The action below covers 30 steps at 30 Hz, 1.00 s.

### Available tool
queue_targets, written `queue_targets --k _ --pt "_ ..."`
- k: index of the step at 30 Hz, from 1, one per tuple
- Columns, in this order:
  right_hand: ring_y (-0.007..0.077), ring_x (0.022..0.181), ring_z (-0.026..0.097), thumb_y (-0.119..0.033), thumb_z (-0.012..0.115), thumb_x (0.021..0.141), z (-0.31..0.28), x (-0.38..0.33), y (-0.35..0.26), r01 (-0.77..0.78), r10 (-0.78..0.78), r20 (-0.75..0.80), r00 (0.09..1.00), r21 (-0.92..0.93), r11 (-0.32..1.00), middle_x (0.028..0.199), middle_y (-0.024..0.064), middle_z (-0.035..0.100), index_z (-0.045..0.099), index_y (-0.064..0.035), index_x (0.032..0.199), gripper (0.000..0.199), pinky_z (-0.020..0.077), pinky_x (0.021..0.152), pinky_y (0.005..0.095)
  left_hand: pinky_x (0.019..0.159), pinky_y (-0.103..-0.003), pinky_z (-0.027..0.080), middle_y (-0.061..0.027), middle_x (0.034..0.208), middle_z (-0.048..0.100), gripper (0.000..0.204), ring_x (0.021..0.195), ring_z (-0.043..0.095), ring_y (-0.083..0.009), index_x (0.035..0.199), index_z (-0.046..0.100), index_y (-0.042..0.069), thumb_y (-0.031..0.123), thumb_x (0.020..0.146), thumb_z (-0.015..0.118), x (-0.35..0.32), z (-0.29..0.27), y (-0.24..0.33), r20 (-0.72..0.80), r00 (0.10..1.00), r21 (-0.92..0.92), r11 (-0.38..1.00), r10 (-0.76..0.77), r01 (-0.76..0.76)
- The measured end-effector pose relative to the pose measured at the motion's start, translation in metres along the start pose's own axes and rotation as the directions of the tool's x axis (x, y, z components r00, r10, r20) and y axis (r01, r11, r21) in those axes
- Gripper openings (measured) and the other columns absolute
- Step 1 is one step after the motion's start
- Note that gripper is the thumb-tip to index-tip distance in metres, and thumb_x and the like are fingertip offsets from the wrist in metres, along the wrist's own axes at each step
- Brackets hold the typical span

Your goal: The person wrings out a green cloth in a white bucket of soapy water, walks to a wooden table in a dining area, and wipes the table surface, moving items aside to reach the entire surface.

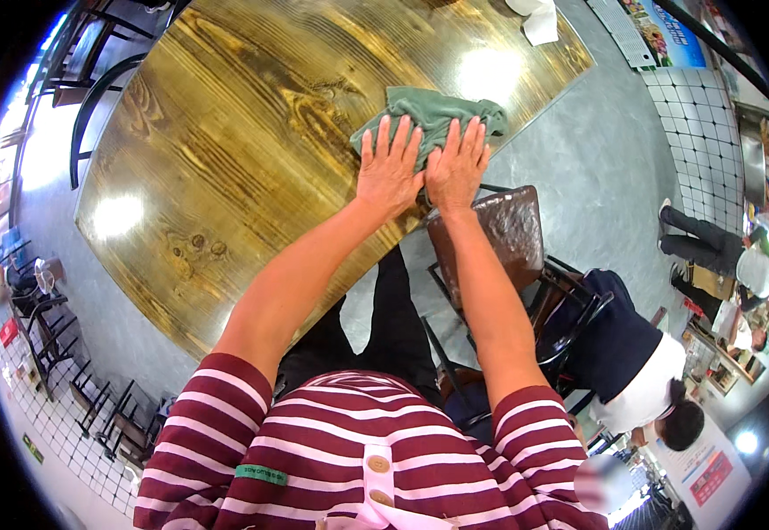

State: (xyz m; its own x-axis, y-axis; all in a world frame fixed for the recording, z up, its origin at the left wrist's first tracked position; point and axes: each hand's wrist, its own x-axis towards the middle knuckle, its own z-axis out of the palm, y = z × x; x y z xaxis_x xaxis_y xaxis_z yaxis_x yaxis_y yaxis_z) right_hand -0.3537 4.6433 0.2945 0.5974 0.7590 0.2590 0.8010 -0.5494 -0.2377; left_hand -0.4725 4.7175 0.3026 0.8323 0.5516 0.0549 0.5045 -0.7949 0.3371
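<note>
A crumpled green cloth (437, 108) lies near the right edge of a glossy wooden table (225, 124). My left hand (388, 175) presses flat on its near left part, fingers stretched forward and slightly apart. Beside it, my right hand (455, 172) rests flat on the near right part of the same cloth, fingers also extended. The two thumbs almost meet between the hands. Neither hand grips the fabric; both palms bear down from above. Some of the cloth is hidden under my fingers.
A chair with a brown seat (498, 231) stands close by my right forearm. A seated person (619, 340) is at the right, and a standing person (711, 249) farther off. White paper or cloth (540, 21) lies at the table's far end. A dark chair (84, 119) stands left.
</note>
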Motion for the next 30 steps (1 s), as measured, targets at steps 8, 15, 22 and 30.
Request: queue_targets --k 8,15,22,30 --pt "0.0387 0.141 0.025 -0.027 0.047 0.09 0.016 0.108 0.077 0.024 -0.024 0.015 1.0 -0.033 0.999 0.15 0.0241 0.029 0.041 -0.0015 0.139 0.056 0.0209 0.112 0.054 0.112 -0.055 0.016 -0.0122 0.154 0.027 0.066 0.142 0.02 -0.036 0.146 0.035 0.01 0.041 0.09 0.053 0.129 0.026 0.022 -0.068 0.996 0.113 0.992 0.06 -0.052" --pt "0.0385 0.142 0.022 -0.029 0.043 0.094 0.043 0.174 0.122 0.037 -0.038 -0.072 0.997 -0.011 0.999 0.151 0.0244 0.026 0.037 -0.0029 0.141 0.055 0.0183 0.112 0.0549 0.115 -0.052 0.013 -0.0099 0.157 0.02 0.065 0.144 0.015 -0.0337 0.149 0.027 0.012 0.043 0.095 0.045 0.209 0.046 0.026 -0.062 0.996 0.244 0.969 0.063 -0.046" --pt "0.0388 0.143 0.02 -0.029 0.042 0.093 0.036 0.145 0.072 -0.072 0.073 0.028 0.997 -0.029 0.997 0.152 0.0254 0.025 0.038 0.0005 0.141 0.057 0.0164 0.114 0.0533 0.112 -0.052 0.019 -0.0139 0.153 0.027 0.067 0.142 0.021 -0.0357 0.146 0.032 0.008 0.039 0.09 0.055 0.155 0.027 0.015 -0.181 0.981 0.088 0.992 -0.072 0.089" --pt "0.0386 0.141 0.026 -0.025 0.052 0.086 0.025 0.032 -0.083 0.207 -0.207 0.091 0.974 0.009 0.978 0.149 0.0249 0.031 0.044 0.0013 0.137 0.057 0.0241 0.111 0.0536 0.115 -0.051 0.012 -0.014 0.156 0.021 0.075 0.144 0.016 -0.0359 0.147 0.029 0.006 0.039 0.087 0.058 -0.029 -0.039 -0.051 -0.055 0.938 0.028 0.939 -0.341 0.343"
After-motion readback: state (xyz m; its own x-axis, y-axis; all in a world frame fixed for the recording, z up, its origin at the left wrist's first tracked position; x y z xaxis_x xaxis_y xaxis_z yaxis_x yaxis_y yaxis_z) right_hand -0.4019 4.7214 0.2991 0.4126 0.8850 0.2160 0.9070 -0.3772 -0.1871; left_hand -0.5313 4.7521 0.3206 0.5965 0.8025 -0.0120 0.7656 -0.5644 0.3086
